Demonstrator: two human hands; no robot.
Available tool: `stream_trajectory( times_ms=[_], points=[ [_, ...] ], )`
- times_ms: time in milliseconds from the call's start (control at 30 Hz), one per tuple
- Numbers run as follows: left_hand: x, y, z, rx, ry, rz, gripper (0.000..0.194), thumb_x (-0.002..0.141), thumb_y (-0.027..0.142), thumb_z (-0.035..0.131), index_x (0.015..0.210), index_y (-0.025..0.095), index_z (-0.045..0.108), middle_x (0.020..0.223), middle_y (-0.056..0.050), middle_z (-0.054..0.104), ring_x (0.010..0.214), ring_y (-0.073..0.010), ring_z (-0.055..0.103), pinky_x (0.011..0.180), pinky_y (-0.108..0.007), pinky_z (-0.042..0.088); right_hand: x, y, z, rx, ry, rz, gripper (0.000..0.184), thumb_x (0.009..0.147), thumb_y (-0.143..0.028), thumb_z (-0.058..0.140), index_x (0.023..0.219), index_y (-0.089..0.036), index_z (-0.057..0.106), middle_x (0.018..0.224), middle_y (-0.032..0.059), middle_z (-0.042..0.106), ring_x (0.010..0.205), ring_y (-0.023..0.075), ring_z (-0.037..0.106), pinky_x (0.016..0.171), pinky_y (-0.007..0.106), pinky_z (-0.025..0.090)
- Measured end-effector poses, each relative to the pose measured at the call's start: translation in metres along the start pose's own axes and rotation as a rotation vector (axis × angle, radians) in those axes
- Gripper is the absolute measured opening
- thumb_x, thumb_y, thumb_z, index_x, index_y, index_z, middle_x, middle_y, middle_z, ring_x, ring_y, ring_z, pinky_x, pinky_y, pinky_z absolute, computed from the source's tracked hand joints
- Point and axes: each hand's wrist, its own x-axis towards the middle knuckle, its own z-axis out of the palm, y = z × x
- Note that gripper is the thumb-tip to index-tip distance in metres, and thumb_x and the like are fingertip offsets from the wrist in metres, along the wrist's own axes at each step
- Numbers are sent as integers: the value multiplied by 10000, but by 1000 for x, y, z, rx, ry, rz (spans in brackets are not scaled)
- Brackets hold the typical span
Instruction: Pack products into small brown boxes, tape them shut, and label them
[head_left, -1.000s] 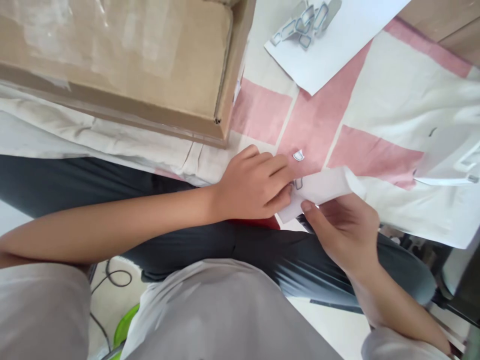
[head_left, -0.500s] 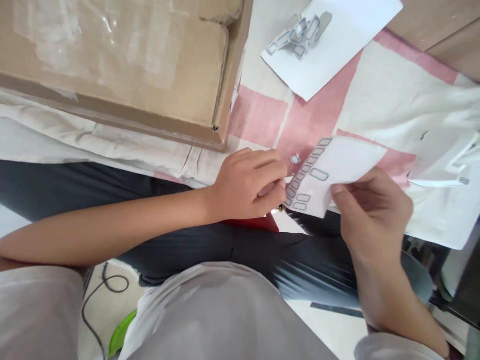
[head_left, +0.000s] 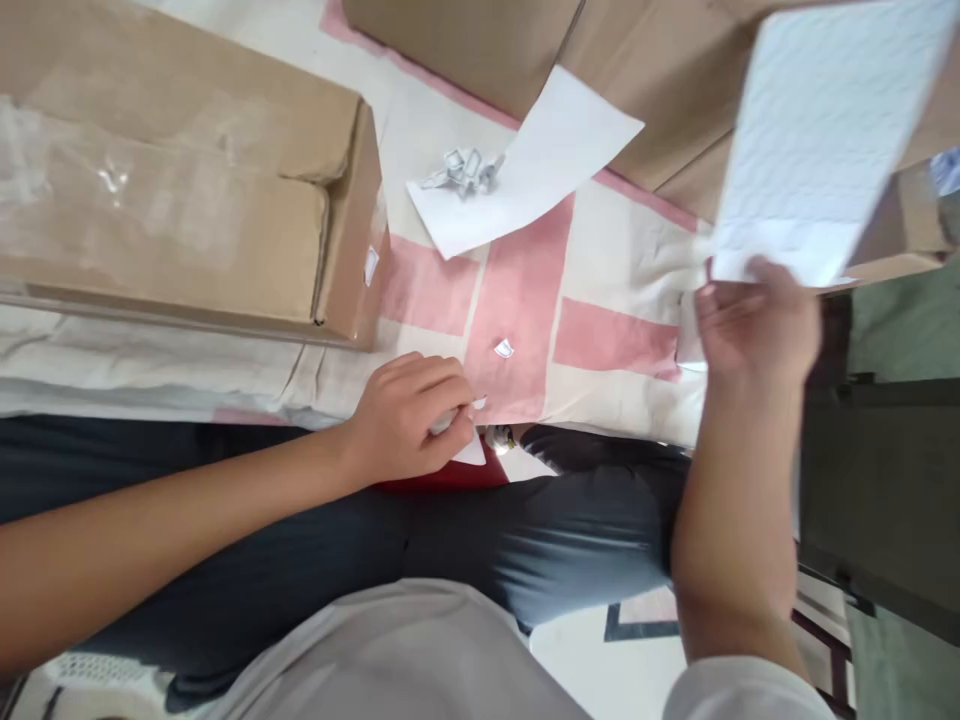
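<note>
Over the table's near edge, my left hand (head_left: pixel 420 415) is closed in a pinch, and a little white paper (head_left: pixel 480 403) shows at its fingertips. The rest of what it holds is hidden by the fingers. At the upper right my right hand (head_left: pixel 761 315), blurred, grips the lower end of a long white sheet (head_left: pixel 829 140) with faint rows of marks, raised above the table. On the cloth between the hands lies a small white label piece (head_left: pixel 504 348). Farther back, a pile of small outlined label pieces (head_left: pixel 466 172) sits on another white sheet (head_left: pixel 555 150).
A taped cardboard box (head_left: pixel 187 200) stands at the left, with a small label (head_left: pixel 371 265) on its end. More cardboard (head_left: pixel 660 80) lies along the back. The table has a pink and white checked cloth (head_left: pixel 517 280). A dark panel (head_left: pixel 885 490) stands at the right.
My right hand has swung away from my left, up and to the right, with a white sheet in it. My left hand stays pinched near the table edge. The view has turned right.
</note>
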Motion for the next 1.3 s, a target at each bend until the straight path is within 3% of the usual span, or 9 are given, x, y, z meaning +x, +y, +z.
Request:
stream_trajectory(
  times_ms=[100,167,300,400,467,533,667,833,1300],
  points=[
    [-2,-1,1,2,0,4,129,869,141,528,759,209,524,701,11,580,616,-137,471,624,-307,389,-6,12,17,67,26,357,214,724,-216,678,661,-242,475,555,-22,567,535,135,612,501,256,496],
    [-4,-1,2,1,4,7,127,869,140,529,761,206,532,703,12,580,617,-137,467,625,-307,387,-21,8,20,-124,-87,414,250,750,-282,703,648,-242,479,501,-28,540,468,155,582,452,280,487],
    [-6,-2,5,21,-13,19,118,870,147,519,772,206,550,708,6,589,629,-139,480,640,-312,394,-43,-7,2,-838,-236,334,406,767,-504,724,560,-259,475,402,-2,482,398,201,511,427,345,439],
    [-5,-2,6,54,-12,35,136,868,157,509,748,209,548,689,8,583,613,-138,475,627,-312,391,-42,-3,-3,-1089,-74,77,381,832,-523,620,584,-256,506,510,42,565,548,237,571,594,396,506],
    [-4,-2,7,70,-5,57,143,862,150,509,737,208,550,674,11,574,600,-140,471,611,-316,383,-35,9,7,-1092,-5,-149,285,855,-491,581,731,-235,608,710,85,672,735,279,634,749,446,537],
    [-4,-3,9,79,-2,82,123,854,144,525,756,206,565,684,10,582,607,-143,478,607,-319,379,-25,22,24,-1072,-95,-336,349,891,-496,539,1032,-210,680,1084,153,720,1044,334,643,931,507,513],
    [-6,-4,10,99,9,123,88,842,136,551,792,203,578,710,9,593,630,-141,481,610,-313,377,-5,40,60,-1100,-366,-376,630,976,-553,400,1534,-261,421,1665,102,331,1526,375,272,1175,623,298],
    [-8,-5,7,125,2,134,106,844,143,543,760,206,557,697,9,579,634,-142,476,615,-314,377,13,44,79,-1108,-394,-226,671,1003,-579,307,1606,-284,312,1709,77,230,1567,374,181,1192,699,200],
    [-6,-3,8,184,-22,154,163,859,164,506,712,208,561,649,3,561,601,-145,459,598,-314,364,29,48,90,-1074,-316,-253,650,985,-584,329,1560,-293,409,1667,95,330,1520,395,271,1143,756,231]
  ],
)
